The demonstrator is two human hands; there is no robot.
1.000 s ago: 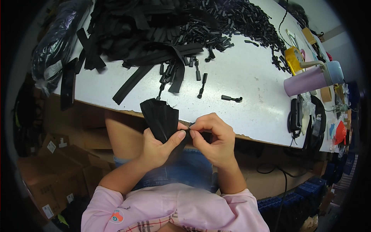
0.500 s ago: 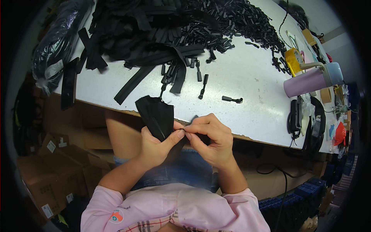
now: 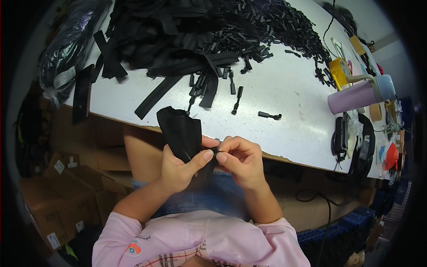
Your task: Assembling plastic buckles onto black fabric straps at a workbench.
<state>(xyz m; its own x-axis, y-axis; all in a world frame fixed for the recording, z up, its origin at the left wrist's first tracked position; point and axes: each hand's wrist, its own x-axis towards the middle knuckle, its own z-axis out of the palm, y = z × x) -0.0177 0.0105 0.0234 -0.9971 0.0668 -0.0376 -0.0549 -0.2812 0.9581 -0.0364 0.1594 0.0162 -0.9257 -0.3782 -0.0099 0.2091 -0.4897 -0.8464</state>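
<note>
Over my lap, just off the table's near edge, my left hand (image 3: 178, 172) is closed around a black zipper tape (image 3: 181, 135). Its broad end fans up past the thumb toward the table. Close beside the left thumb, my right hand (image 3: 245, 163) pinches a small dark piece at the tape. Fingertips hide most of that piece, so I cannot tell whether it is the tape's end or a slider. Nearest on the white table lie loose black zipper sliders with long pulls, one upright (image 3: 237, 100) and one sideways (image 3: 269, 115).
A heap of black zipper tapes (image 3: 178, 35) covers the table's far left, beside a large pile of sliders (image 3: 275, 26). At right stand a purple tumbler (image 3: 353, 98) and a yellow tape roll (image 3: 339, 71). Cardboard boxes (image 3: 62, 209) sit low on the left.
My right fingertips have drawn slightly away from the left thumb and curled in more. The left hand keeps hold of the zipper tape. The whole view has shifted slightly.
</note>
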